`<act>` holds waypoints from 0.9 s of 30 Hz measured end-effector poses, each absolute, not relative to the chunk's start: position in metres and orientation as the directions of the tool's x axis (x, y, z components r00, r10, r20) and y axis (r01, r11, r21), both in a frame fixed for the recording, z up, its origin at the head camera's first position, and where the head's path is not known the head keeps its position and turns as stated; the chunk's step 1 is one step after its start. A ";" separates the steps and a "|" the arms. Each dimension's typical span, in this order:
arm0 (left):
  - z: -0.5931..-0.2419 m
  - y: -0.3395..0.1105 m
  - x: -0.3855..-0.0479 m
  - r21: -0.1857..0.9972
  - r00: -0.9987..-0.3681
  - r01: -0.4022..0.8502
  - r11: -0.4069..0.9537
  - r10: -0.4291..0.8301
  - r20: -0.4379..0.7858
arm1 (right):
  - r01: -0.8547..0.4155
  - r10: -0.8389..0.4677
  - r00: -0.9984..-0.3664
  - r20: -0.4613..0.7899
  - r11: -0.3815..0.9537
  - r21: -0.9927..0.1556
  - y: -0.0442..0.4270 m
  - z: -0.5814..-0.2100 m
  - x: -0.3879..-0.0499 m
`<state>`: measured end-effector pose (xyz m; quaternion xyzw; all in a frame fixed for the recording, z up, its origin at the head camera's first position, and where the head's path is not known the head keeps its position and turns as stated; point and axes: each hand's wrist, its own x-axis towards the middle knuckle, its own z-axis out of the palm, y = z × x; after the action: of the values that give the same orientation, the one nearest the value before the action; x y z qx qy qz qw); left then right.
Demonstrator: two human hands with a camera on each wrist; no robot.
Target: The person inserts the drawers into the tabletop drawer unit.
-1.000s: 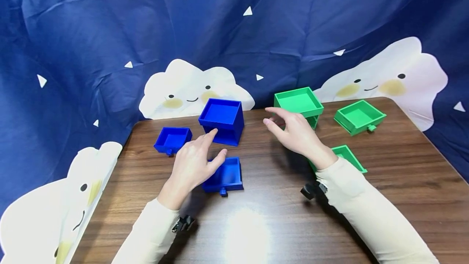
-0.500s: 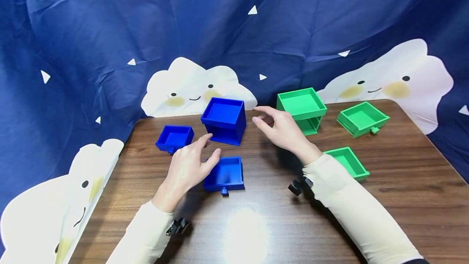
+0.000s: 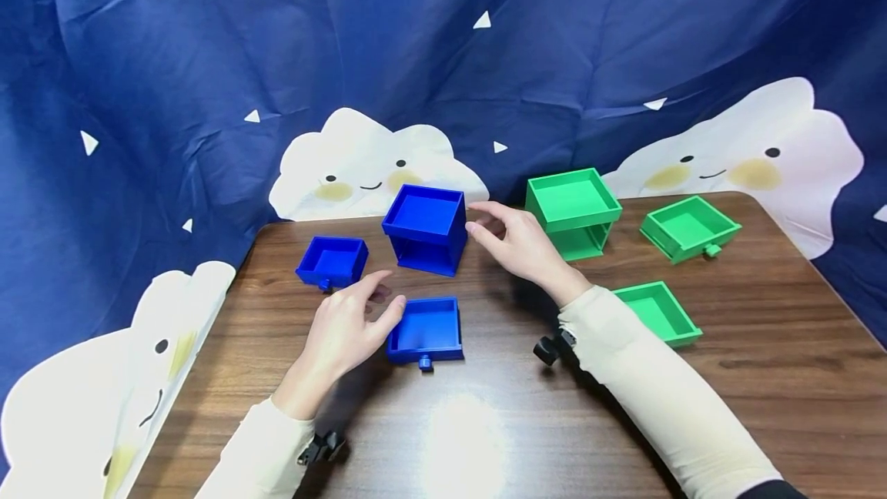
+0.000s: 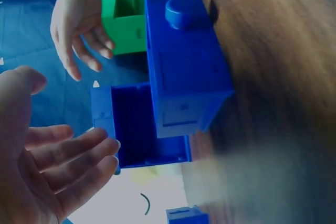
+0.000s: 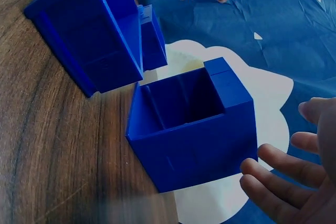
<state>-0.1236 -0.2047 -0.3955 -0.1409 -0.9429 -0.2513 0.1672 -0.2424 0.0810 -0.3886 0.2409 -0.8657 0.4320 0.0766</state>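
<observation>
A blue cabinet shell (image 3: 426, 233) with a shallow top tray stands at the back, its lower bay hollow. My right hand (image 3: 523, 245) is at the shell's right side, fingers loosely bent; whether the fingertips touch it I cannot tell. In front of the shell lies a blue drawer (image 3: 426, 329) with a knob facing me. My left hand (image 3: 346, 326) hovers at that drawer's left edge, thumb and fingers spread, holding nothing. Its palm and relaxed fingers show in the left wrist view beside the blue drawer (image 4: 189, 61). Another blue drawer (image 3: 331, 259) sits further left.
A green cabinet shell (image 3: 574, 206) stands at the back right, its lower bay hollow. Two green drawers lie near it: one at right (image 3: 693, 226), another in front (image 3: 658, 313) beside my right sleeve. A blue cloud-patterned curtain (image 3: 443, 45) hangs behind the wooden table (image 3: 513, 376).
My right hand has moved left, away from the green shell to the blue shell's right side. My left hand has drawn back toward me and slightly left, away from the blue shell.
</observation>
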 end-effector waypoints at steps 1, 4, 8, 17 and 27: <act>-0.397 -0.206 -0.122 0.424 -0.903 0.349 0.836 0.179 0.391 | -0.483 -0.352 -0.872 0.341 0.507 -0.714 0.080 -0.390 -0.244; -0.401 -0.211 -0.119 0.411 -0.897 0.351 0.842 0.176 0.406 | -0.481 -0.348 -0.873 0.341 0.504 -0.718 0.077 -0.395 -0.248; -0.404 -0.215 -0.115 0.390 -0.887 0.361 0.847 0.183 0.425 | -0.471 -0.333 -0.880 0.339 0.509 -0.721 0.074 -0.399 -0.252; -0.408 -0.221 -0.104 0.361 -0.886 0.339 0.869 0.164 0.435 | -0.449 -0.313 -0.891 0.330 0.487 -0.749 0.065 -0.407 -0.263; -0.418 -0.228 -0.089 0.377 -0.885 0.334 0.864 0.150 0.441 | -0.439 -0.302 -0.895 0.327 0.479 -0.760 0.052 -0.414 -0.271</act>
<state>-0.0894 -0.2284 -0.4175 -0.1281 -0.9438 -0.2273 0.2029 -0.2711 0.0524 -0.4135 0.2163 -0.8568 0.4622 0.0743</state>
